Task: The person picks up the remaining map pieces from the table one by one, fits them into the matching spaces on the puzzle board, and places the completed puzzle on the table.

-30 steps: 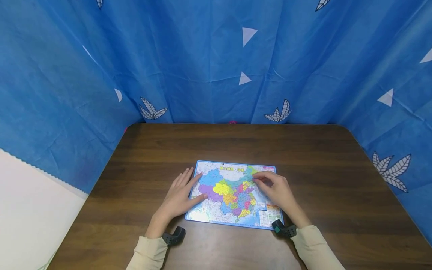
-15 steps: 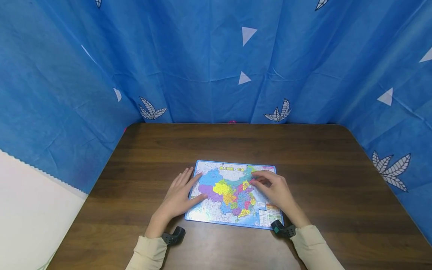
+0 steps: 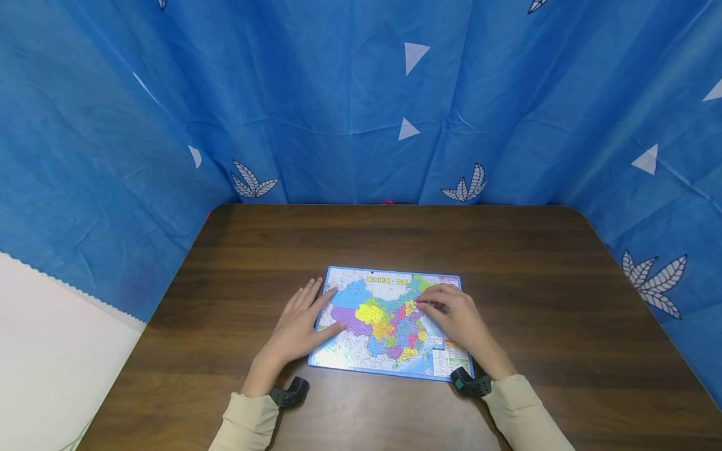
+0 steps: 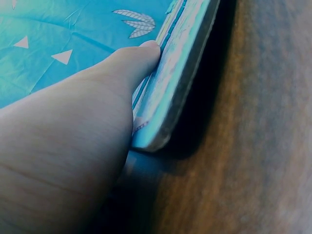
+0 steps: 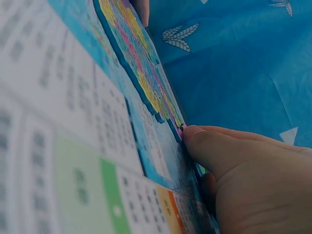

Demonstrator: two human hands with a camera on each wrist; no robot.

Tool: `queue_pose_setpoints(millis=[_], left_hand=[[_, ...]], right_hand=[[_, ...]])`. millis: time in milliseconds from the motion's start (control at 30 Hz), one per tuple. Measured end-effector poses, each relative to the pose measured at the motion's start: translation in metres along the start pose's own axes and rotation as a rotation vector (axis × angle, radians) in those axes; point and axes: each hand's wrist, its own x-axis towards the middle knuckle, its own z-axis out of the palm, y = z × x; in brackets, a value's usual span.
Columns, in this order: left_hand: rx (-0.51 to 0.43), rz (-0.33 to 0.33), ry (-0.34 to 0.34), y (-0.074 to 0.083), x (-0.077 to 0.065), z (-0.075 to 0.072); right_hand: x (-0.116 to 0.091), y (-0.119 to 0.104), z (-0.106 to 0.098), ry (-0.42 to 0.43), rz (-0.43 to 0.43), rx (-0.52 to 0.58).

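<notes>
A map puzzle board (image 3: 369, 366) with a blue border lies flat on the table, its raised, many-coloured pieces (image 3: 370, 311) forming the map. My left hand (image 3: 299, 335) rests at its left edge with fingers spread; the thumb (image 4: 141, 53) touches the board's face in the left wrist view. Over the upper right of the map, my right hand (image 3: 459, 316) pinches a small pink puzzle piece (image 5: 182, 129) between thumb and forefinger. Most of that piece is hidden by the fingertips. In the right wrist view it sits at the end of the raised pieces.
The dark wooden table (image 3: 372, 241) extends around the board on all sides. Behind it hangs a blue curtain (image 3: 316, 113) with white triangles and leaf prints. A white surface (image 3: 56, 351) lies at the far left. Black cameras (image 3: 470, 383) are strapped to both wrists.
My right hand has shifted slightly left across the map, and a bit of pink has come into sight at its fingertips. The left hand and the board have stayed in place.
</notes>
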Motion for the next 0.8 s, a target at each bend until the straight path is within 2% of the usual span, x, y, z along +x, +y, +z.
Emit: queue_pose_setpoints(millis=[200, 800], left_hand=[[-0.002, -0.002, 0.0, 0.0003, -0.0001, 0.0005], [-0.008, 0.005, 0.008, 0.0, 0.0004, 0.0003]], right_hand=[[-0.0009, 0.0003, 0.0006, -0.02, -0.012, -0.015], [-0.0013, -0.0067, -0.0021, -0.059, 0.044, -0.032]])
